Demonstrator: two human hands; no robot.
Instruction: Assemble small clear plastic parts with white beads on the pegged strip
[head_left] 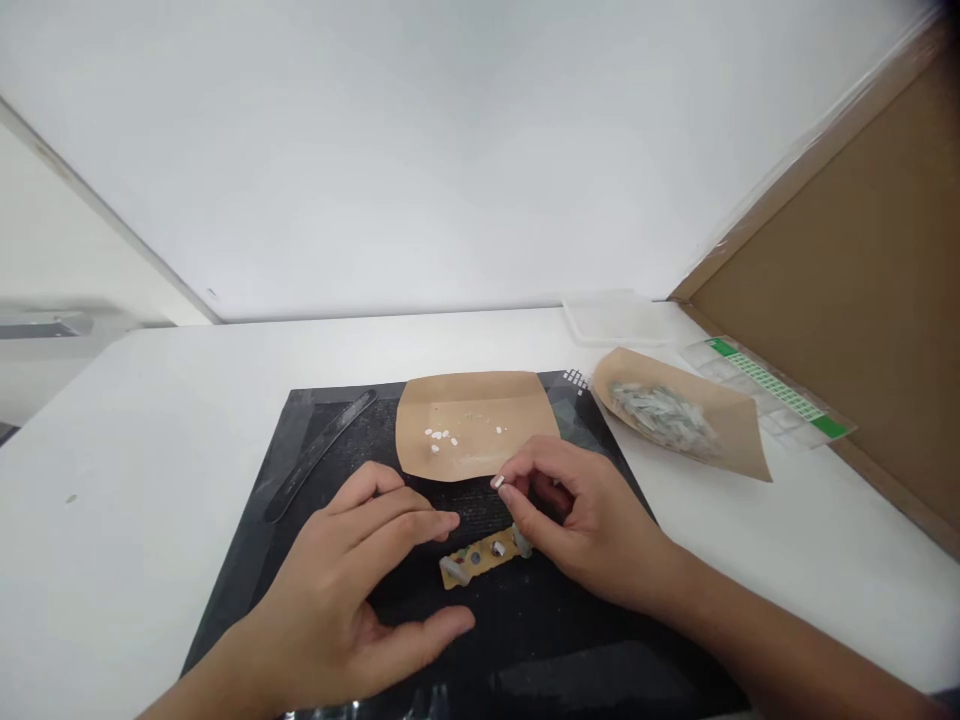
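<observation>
My right hand (581,510) pinches a small white piece (498,482) between thumb and index finger, just over the near edge of a brown paper tray (472,460). Several white bits lie in that tray. On the black mat (570,640) rests a short yellowish strip (487,556) with small pieces on it and a greyish translucent bit at each end. My left hand (367,590) is spread at the strip's left side, thumb and fingers apart, holding nothing. The right hand's palm and lower fingers are partly hidden.
A dark nail-file-like stick (321,455) lies on the mat's left. At right are a paper tray of translucent slivers (664,415), a clear case with a green label (780,390) and a brown panel (847,280). A clear lid-like piece (619,318) lies behind.
</observation>
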